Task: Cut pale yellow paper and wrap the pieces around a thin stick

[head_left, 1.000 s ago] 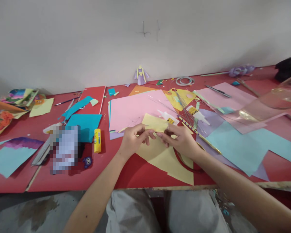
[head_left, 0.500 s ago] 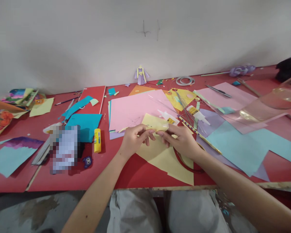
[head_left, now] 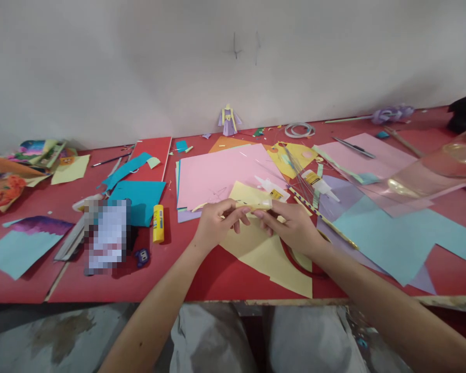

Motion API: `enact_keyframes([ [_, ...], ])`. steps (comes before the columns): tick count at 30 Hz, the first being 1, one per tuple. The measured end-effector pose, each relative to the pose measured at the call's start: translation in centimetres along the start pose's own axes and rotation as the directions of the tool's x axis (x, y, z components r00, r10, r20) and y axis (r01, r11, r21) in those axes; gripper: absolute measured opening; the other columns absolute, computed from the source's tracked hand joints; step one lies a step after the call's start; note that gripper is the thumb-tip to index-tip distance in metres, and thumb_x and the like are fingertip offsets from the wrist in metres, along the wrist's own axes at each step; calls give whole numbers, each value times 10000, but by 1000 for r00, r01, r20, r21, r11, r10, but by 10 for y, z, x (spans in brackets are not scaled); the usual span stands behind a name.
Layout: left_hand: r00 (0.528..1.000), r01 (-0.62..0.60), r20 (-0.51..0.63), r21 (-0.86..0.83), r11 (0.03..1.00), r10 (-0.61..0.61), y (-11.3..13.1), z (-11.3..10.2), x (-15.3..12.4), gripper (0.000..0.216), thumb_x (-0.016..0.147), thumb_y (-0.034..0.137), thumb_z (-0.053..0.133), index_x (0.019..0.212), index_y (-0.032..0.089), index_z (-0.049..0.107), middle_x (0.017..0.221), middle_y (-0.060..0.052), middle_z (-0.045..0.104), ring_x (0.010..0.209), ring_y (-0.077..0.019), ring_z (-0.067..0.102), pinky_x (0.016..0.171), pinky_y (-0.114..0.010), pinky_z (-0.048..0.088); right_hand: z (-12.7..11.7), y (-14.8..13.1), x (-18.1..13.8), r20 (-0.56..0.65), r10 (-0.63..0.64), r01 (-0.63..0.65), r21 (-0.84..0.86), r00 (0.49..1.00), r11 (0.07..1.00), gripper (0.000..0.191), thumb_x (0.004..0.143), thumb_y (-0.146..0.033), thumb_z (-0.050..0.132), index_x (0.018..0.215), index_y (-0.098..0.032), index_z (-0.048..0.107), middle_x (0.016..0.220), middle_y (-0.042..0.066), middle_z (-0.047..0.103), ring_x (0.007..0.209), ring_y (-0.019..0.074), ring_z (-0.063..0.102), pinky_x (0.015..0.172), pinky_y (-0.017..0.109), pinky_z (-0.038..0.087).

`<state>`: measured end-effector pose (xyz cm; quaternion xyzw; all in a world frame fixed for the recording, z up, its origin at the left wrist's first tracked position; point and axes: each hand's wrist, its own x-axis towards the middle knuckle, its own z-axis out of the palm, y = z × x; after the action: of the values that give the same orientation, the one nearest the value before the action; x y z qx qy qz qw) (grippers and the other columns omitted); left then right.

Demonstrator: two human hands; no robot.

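My left hand (head_left: 216,227) and my right hand (head_left: 291,227) meet over the red table (head_left: 225,280), both pinching a small pale yellow paper piece (head_left: 252,199) folded or rolled between the fingertips. A larger pale yellow sheet (head_left: 267,254) lies flat under my hands. Just behind the held piece lies a small white glue bottle (head_left: 272,188), with a second glue bottle (head_left: 319,183) to its right. A big pink sheet (head_left: 223,173) lies beyond my hands.
A yellow glue stick (head_left: 158,224) and teal paper (head_left: 137,197) lie to the left, by a blurred-out item (head_left: 104,235). Light blue sheets (head_left: 392,233), thin wires (head_left: 295,168) and a clear plastic sheet (head_left: 431,171) cover the right. A paper doll (head_left: 228,120) stands by the wall.
My fingers have folded the small yellow piece narrower and lower between both hands. The camera view has shifted slightly; everything on the table has stayed put.
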<state>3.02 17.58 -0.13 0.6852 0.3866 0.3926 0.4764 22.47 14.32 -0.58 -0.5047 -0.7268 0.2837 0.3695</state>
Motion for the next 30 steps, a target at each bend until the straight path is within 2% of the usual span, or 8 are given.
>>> enact_keyframes([
  [7,1000,14,9,-22,1000,-14,2,0,0,396,872,486,644,652,157,633,655,-28,717,439,-70,567,471,-176,463,2,6,-1,-61,-102,89,-183,993,979,385,951,-457,527,665,-200,548,531,8,610,483,122,541,509,247,384],
  [12,998,41,42,-96,995,-37,1,0,0,363,881,460,643,695,148,635,666,-28,703,446,-67,564,467,-171,464,2,8,-2,-69,-107,95,-158,992,983,400,953,-443,524,631,-209,497,547,13,615,481,121,531,496,246,372],
  [21,998,19,57,-80,997,-15,2,-1,-1,366,891,432,642,660,148,628,656,-18,697,453,-64,569,481,-169,457,1,5,-2,-82,-83,74,-104,993,992,417,927,-464,569,604,-206,516,520,5,598,466,118,523,498,243,376],
  [26,997,-68,44,-4,998,69,0,-2,-1,319,901,377,645,684,144,663,662,-9,694,469,-55,578,507,-157,451,2,6,-1,-54,-82,77,-81,995,994,396,952,-432,533,633,-199,517,536,5,620,451,106,534,495,234,392],
  [30,993,-115,37,11,993,115,-3,-1,-1,252,915,342,631,762,154,700,684,-8,704,485,-57,585,499,-149,453,2,6,-2,-19,-27,28,3,999,1000,374,955,-428,526,662,-195,521,538,-3,612,439,106,554,473,228,398],
])
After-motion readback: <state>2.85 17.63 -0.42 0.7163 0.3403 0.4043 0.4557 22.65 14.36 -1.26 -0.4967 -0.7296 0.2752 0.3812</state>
